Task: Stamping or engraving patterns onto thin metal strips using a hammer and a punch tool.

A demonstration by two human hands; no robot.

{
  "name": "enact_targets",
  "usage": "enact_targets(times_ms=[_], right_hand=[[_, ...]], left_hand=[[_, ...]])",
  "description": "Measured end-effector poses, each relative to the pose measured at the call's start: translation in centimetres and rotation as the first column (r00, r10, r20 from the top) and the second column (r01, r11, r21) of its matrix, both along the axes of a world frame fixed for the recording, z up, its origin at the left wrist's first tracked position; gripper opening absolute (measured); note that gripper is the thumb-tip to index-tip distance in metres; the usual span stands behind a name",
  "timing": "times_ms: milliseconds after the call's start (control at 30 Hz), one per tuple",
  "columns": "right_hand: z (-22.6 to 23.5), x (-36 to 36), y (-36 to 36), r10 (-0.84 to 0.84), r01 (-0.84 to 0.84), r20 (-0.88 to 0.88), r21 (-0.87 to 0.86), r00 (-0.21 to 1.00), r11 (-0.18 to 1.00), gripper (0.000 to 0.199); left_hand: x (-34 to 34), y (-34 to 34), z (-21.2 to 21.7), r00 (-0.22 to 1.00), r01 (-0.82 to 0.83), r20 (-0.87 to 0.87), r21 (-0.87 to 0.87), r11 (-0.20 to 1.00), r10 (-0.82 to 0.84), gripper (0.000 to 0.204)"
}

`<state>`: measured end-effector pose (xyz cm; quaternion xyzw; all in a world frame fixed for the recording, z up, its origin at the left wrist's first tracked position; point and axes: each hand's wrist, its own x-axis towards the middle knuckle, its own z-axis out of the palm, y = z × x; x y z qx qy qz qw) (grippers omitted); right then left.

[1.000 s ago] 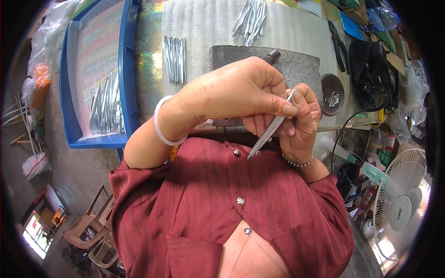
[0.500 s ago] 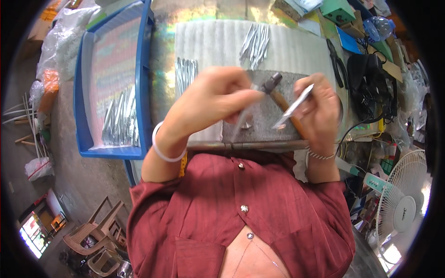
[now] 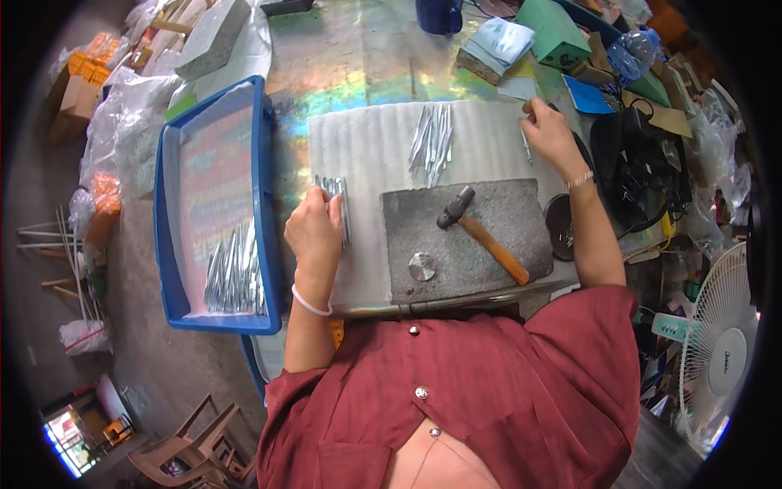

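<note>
My left hand is at the left edge of the white foam sheet, fingers closed over a row of thin silver metal strips. How many it grips is hidden. Farther right, my right hand is closed in a pinch above the foam sheet. A short, thin silver piece shows just below its fingertips. Between my hands lies a grey stone slab, bearing a hammer with a wooden handle and a round silver metal piece. A loose bundle of silver strips lies beyond the slab.
A blue tray with many silver strips stands on the left. Right of the slab are a dark round dish and a black bag with cables. A green box stands at the back; a white fan is at far right.
My hands have moved apart from above the slab: the left to the strip row, the right outward and away from me. The hammer and slab are now uncovered. The view has shifted.
</note>
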<state>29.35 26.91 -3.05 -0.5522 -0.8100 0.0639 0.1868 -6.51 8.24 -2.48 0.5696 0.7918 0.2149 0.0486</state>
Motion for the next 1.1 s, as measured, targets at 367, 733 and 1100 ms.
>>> enact_targets(times_ms=[367,733,1100], right_hand=[[7.0,-7.0,-18.8,0.314,-0.304,0.038,-0.160,0.949,0.939,0.044],[7.9,-2.0,-17.4,0.080,-0.181,-0.379,-0.237,0.922,0.955,0.027],[3.0,8.7,-13.9,-0.199,0.109,-0.222,-0.361,0.955,0.926,0.017]], left_hand=[[5.9,15.1,-2.0,0.910,0.401,0.198,-0.205,0.893,-0.363,0.029],[6.2,13.5,-0.5,0.916,0.393,0.207,-0.284,0.875,-0.344,0.023],[3.4,1.1,6.8,0.596,0.204,0.758,0.174,0.963,-0.264,0.010]])
